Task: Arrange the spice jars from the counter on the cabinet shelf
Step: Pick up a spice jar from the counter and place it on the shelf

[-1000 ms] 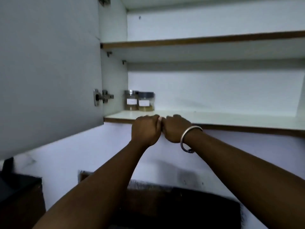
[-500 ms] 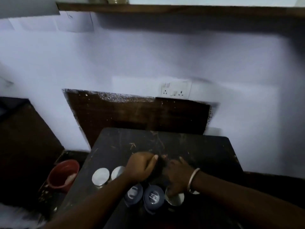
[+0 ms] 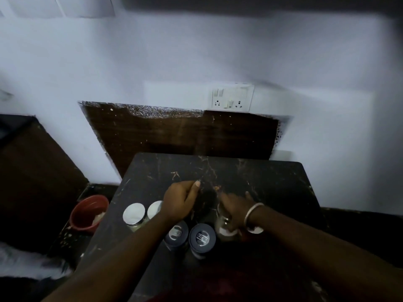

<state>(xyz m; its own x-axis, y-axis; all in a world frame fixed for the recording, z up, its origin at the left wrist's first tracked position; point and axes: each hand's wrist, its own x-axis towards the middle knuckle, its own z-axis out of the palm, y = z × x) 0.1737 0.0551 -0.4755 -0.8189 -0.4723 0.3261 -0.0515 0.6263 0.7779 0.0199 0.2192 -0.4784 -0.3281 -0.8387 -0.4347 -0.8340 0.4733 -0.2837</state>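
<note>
Five jars at least are countable on the dark counter (image 3: 261, 177). Two silver-lidded jars (image 3: 133, 212) stand just to the outer side of the left hand (image 3: 181, 201), and the nearer one is partly hidden by that wrist. Two dark-lidded jars (image 3: 202, 237) stand side by side below and between the two forearms. One clear jar (image 3: 224, 225) sits directly under the right hand (image 3: 235, 204). A white disc (image 3: 255, 230) shows just beyond the right wrist, past the bangle (image 3: 253, 212); whether it is a lid or another jar is unclear. The left hand's fingers are curled with the thumb laid forward. A dark blur lies between the hands, and I cannot tell whether the left hand holds anything. The right hand is draped over the clear jar and touching it, but motion blur hides whether the fingers are closed round it. A red bowl (image 3: 89, 212) sits low, well out past the left hand. The cabinet shelf is not in view. Judged step: picking up the next jars at the counter. The next move calls for a firm grip round a jar body, then a straight lift clear of its close neighbours so that none tips.
</note>
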